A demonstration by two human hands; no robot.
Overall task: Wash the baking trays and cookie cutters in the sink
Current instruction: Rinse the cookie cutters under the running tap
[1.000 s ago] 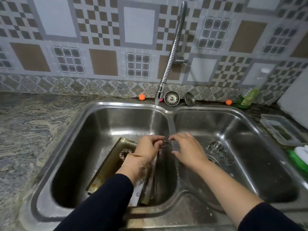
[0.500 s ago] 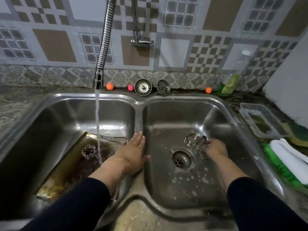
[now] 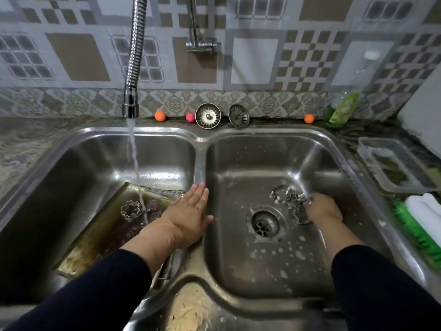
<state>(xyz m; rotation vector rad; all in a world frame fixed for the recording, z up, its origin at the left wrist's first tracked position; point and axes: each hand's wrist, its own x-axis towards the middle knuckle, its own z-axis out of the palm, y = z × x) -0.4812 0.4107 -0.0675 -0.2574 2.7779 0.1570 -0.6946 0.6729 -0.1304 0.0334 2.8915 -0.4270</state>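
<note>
Nearest, the front rim of the double steel sink (image 3: 238, 309) carries wet, crumbly residue. Both forearms enter in dark sleeves. The left hand (image 3: 188, 216) lies flat on the divider between the two basins, fingers straight and together, grasping nothing. The right hand (image 3: 322, 209) is down on the floor of the right basin, its fingers curled at a cluster of metal cookie cutters (image 3: 286, 197) just beside the drain (image 3: 265, 223); whether it actually clasps one cannot be told, as the fingertips are hidden behind the metal. Soap flecks dot that basin's floor.

In the left basin a stained baking tray (image 3: 95, 237) leans against the divider side, with at least one more tray edge showing behind it. A flower-shaped cutter (image 3: 130, 209) lies on the tray, and the water stream (image 3: 136, 163) lands just beside it.

Right of the sink stand a green brush (image 3: 415, 232), a white cloth (image 3: 427, 211) and a clear plastic tub (image 3: 393, 163).

Further back, on the speckled stone counter (image 3: 26, 144), two strainer plugs (image 3: 208, 115) lean at the wall, with small orange and pink balls alongside and a green bottle (image 3: 343, 108) near the corner. The flexible chrome tap (image 3: 133, 58) hangs before a grey-and-brown patterned tile wall (image 3: 253, 60).
</note>
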